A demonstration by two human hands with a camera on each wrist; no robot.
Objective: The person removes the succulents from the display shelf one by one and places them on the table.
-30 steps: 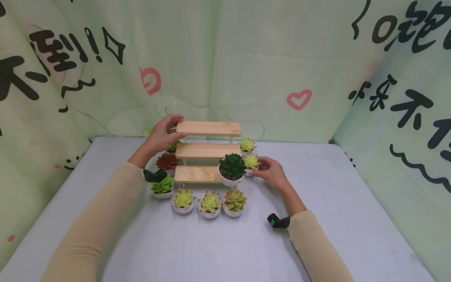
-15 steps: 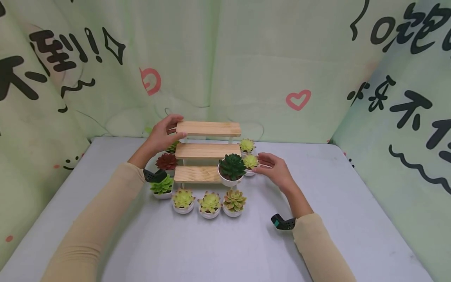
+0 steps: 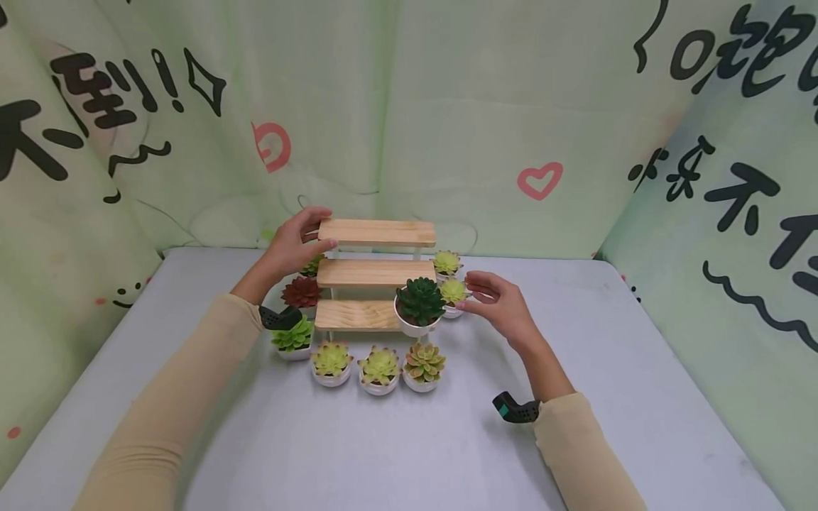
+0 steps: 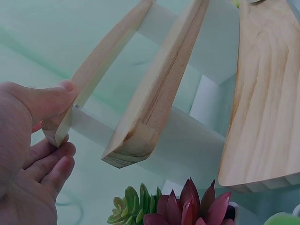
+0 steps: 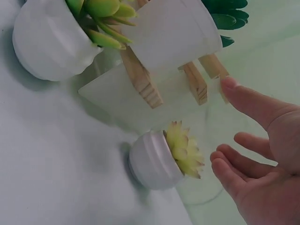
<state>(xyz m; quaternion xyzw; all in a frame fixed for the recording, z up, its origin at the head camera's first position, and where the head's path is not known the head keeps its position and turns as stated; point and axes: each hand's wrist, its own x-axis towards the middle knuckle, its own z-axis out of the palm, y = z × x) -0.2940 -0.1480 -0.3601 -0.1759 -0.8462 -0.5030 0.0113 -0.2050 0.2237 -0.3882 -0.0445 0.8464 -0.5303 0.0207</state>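
A three-tier wooden plant stand (image 3: pixel 377 273) stands on the table. My left hand (image 3: pixel 297 245) grips the left end of its top board (image 4: pixel 110 54), thumb above and fingers below. On the lowest board's right end sits a dark green succulent (image 3: pixel 420 301) in a white pot. Right of the stand, a small yellow-green succulent (image 3: pixel 453 292) stands in a white pot (image 5: pixel 152 161) on the table. Beside it my right hand (image 3: pixel 501 305) holds nothing, its thumb and fingers spread; in the right wrist view a gap shows between them and the plant.
Another yellow-green succulent (image 3: pixel 447 262) stands behind. Three potted succulents line the front, the middle one (image 3: pixel 379 367) yellow-green. Along the left are a bright green one (image 3: pixel 294 335), a dark red one (image 3: pixel 301 292) and a green one (image 3: pixel 313 266). A printed curtain (image 3: pixel 447 142) hangs behind the table.
My right hand has let go of the small yellow-green succulent's pot and drawn back slightly to the right, fingers spreading. The left hand keeps its grip on the top board.
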